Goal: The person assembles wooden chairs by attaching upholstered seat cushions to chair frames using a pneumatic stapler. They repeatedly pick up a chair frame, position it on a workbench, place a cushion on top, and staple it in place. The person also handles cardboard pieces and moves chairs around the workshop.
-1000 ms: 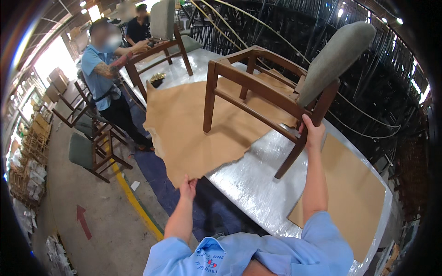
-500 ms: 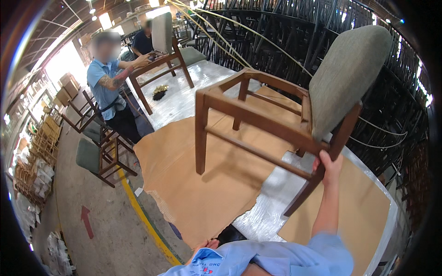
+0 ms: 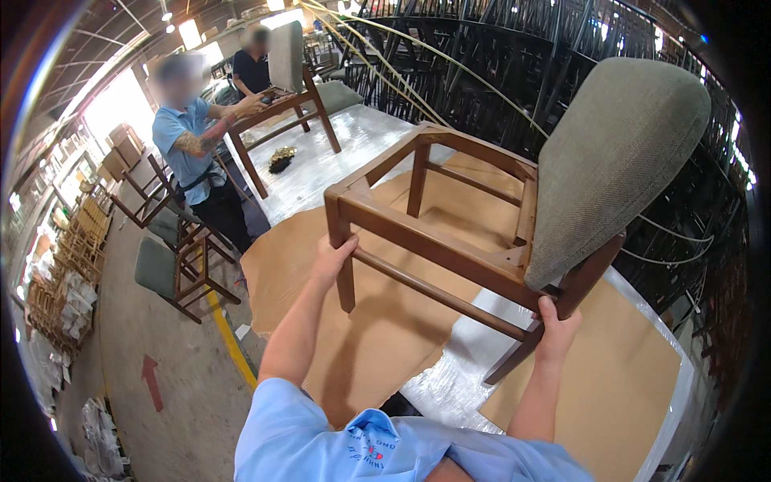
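Observation:
A brown wooden chair (image 3: 438, 237) with a padded grey-green backrest (image 3: 618, 165) stands over the worktable, its seat frame bare. My left hand (image 3: 331, 259) is closed round the front leg nearest my left, just below the seat rail. At the back leg nearest me, my right hand (image 3: 556, 325) grips the wood below the backrest. The inner sides of the fingers are partly hidden behind the legs. Under the chair lies brown cardboard (image 3: 393, 337) on the table.
Silvery plastic film (image 3: 446, 381) covers the table around the cardboard. At the far end a co-worker (image 3: 189, 136) handles another chair (image 3: 293, 104); a second person (image 3: 251, 68) is behind. Stacked black frames (image 3: 482, 64) rise at the far right. Finished-looking chairs (image 3: 161, 269) stand on the floor, left.
My left hand has come up from near my body and taken hold of the front leg. The chair has shifted slightly toward me, with my right hand still on its back leg.

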A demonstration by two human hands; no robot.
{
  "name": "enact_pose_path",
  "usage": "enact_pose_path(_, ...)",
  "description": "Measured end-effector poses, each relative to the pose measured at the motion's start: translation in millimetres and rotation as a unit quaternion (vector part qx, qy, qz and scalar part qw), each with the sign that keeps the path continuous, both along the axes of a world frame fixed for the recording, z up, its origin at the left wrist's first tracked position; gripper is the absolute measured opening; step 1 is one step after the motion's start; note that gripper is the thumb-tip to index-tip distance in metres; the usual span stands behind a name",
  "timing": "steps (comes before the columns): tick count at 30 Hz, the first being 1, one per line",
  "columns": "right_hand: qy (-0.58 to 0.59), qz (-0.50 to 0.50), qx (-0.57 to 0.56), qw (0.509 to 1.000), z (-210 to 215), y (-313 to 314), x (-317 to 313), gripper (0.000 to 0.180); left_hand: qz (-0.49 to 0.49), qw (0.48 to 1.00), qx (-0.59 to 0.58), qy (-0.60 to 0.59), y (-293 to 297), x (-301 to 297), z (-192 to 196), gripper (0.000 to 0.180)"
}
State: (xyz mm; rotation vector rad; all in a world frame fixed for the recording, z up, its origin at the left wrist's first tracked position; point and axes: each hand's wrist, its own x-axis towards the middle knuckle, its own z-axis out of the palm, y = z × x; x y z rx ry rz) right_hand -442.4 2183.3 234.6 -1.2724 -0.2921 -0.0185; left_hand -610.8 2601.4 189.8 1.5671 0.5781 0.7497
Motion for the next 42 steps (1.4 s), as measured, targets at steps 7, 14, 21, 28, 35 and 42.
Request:
enact_pose_path(7, 0.0, -0.049, 0.028, 0.998, 1.1, 24.6, -1.5, 0.055, 0.099, 0.989, 0.023, -0.105, 23.9, 25.5, -5.0, 0.016)
enact_pose_path(14, -0.055, -0.028, 0.052, 0.997, 2.2, 171.2, 20.3, 0.064, 0.139, 0.971, 0.074, -0.179, 172.5, 28.0, 16.5, 0.015)
enact_pose_path(21, -0.092, 0.02, 0.07, 0.993, 24.7, 378.9, 59.6, 0.03, 0.218, 0.936, 0.193, -0.199, 384.1, 93.5, 26.6, 0.033)
enact_pose_path(28, -0.085, 0.037, -0.014, 0.996, 17.8, 483.0, 67.3, 0.027, 0.268, 0.933, 0.228, -0.078, 475.8, 94.2, -31.5, 0.053)
enact_pose_path(35, -0.128, 0.045, -0.008, 0.991, 5.4, 550.8, 93.4, 0.03, 0.377, 0.858, 0.292, 0.193, 424.3, -38.6, -181.7, 0.08)
enact_pose_path(42, -0.131, 0.055, -0.066, 0.988, 21.0, 573.0, 122.3, 0.032, 0.388, 0.843, -0.29, 0.234, 253.4, -276.0, -320.3, 0.104)
